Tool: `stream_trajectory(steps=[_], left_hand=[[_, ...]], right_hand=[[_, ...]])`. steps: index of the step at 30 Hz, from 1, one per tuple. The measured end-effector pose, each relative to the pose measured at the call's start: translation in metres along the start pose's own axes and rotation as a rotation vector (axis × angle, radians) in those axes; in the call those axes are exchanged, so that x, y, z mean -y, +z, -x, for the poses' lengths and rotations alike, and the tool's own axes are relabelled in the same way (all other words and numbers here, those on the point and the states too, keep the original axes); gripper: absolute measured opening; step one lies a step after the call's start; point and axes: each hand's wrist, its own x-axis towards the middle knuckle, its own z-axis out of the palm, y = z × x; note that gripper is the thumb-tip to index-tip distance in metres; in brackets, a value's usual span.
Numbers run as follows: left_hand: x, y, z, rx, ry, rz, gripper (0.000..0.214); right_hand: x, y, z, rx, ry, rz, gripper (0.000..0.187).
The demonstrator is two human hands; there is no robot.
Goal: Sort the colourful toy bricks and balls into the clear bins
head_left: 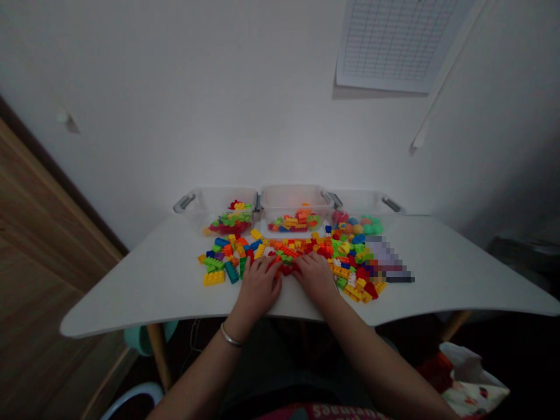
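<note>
A spread of colourful plastic building bricks (345,256) covers the middle of a white table (149,280). My left hand (259,286) and my right hand (315,277) rest side by side at the near edge of the pile, fingers curled onto red bricks (286,269) that lie between them. Both hands touch those red pieces; the fingertips are partly hidden, so the hold itself is unclear. A thin bracelet sits on my left wrist (230,336).
Three clear plastic bins stand in a row at the table's back edge: left (205,204), middle (294,198), right (371,203), each with bricks inside. A wall rises right behind them. A blurred flat item (391,263) lies right of the pile. A bag (470,379) sits lower right.
</note>
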Motion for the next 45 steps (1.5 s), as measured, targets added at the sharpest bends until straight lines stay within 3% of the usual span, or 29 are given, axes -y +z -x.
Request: stream_trajectory(steps=[5,9,14,16,21,24,28,34,39,45], left_hand=[[-0.001,-0.002,0.000,-0.005,-0.002,0.009,0.034],[-0.002,-0.003,0.000,-0.001,-0.007,0.001,0.034],[-0.001,0.000,0.000,-0.006,-0.004,0.006,0.035],[0.000,0.001,0.000,-0.005,-0.007,0.009,0.035],[0.001,0.002,0.000,-0.001,-0.011,0.015,0.036],[0.002,0.002,0.000,-0.012,-0.010,0.019,0.035],[0.002,0.003,0.000,-0.019,0.002,0.027,0.034],[0.001,0.003,0.000,-0.013,-0.005,0.029,0.034],[0.001,0.001,0.000,-0.006,-0.005,0.028,0.035],[0.001,0.000,0.000,-0.007,-0.003,0.029,0.035]], right_hand=[[-0.002,0.002,-0.001,-0.029,0.002,0.016,0.012],[-0.010,-0.008,-0.014,-0.157,0.026,-0.172,0.012],[-0.034,-0.041,-0.063,-0.466,0.086,-0.432,0.012],[-0.045,-0.053,-0.089,-0.526,0.113,-0.464,0.013],[-0.054,-0.057,-0.143,-0.537,0.173,-0.446,0.017],[-0.048,-0.051,-0.159,-0.405,0.158,-0.365,0.018],[-0.036,-0.046,-0.160,-0.156,0.092,-0.195,0.023],[-0.026,-0.049,-0.151,-0.041,0.122,-0.011,0.046],[-0.032,-0.055,-0.150,-0.098,0.107,-0.208,0.043],[-0.039,-0.068,-0.129,-0.397,0.067,-0.477,0.031]])
